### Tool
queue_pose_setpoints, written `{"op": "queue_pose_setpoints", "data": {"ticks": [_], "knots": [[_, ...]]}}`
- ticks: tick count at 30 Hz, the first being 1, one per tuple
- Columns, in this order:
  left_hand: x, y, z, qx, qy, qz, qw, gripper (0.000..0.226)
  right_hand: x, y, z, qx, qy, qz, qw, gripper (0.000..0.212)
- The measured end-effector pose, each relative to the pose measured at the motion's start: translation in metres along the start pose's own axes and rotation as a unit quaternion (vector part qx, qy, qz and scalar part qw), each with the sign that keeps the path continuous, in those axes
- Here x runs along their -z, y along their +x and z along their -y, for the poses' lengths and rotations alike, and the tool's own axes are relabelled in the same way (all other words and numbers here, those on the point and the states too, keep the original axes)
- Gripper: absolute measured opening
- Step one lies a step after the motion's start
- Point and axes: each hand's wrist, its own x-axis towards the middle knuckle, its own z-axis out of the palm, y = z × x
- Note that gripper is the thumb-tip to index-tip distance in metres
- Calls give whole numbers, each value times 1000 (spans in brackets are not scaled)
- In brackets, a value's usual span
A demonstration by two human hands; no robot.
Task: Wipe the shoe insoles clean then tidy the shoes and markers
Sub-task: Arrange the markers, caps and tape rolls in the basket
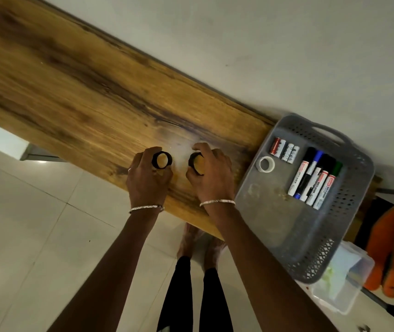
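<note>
Your left hand (147, 178) and right hand (211, 170) each clamp a small black, tan-lined shoe (162, 160), probably set as a pair on the wooden table (71, 92). Whiteboard markers (314, 179) lie in the grey perforated plastic basket (358, 161).

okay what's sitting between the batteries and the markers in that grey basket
Nothing: in the head view, a bare strip of basket floor separates the batteries from the markers. The tape roll lies off to the side, below the batteries.

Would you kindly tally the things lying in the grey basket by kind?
Whiteboard markers: 5
Batteries: 4
Tape roll: 1
Total: 10, all in the grey basket
</note>
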Motion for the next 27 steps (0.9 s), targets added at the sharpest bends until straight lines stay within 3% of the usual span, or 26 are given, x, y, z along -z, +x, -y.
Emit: {"op": "queue_pose_setpoints", "data": {"ticks": [5, 13, 18, 21, 23, 27], "knots": [[-2, -26, -44, -57, -68, 34, 995, 47, 54, -38, -28, -30, 87, -76, 993, 43], [-36, -54, -109, -163, -95, 144, 972, 45, 103, -59, -110, -193, 52, -143, 969, 32], [-69, -66, -131, -233, 1, 173, 957, 49, 113, -54, -130, -209, 79, -122, 967, 29], [-81, -69, -137, -232, 62, 156, 958, 49, 111, -50, -131, -205, 84, -103, 970, 25], [-84, -68, -139, -210, 54, 138, 966, 49, 104, -49, -131, -192, 83, -78, 975, 27], [-81, -62, -141, -176, 10, 100, 979, 49, 82, -46, -133, -173, 33, -13, 984, 49]]}}
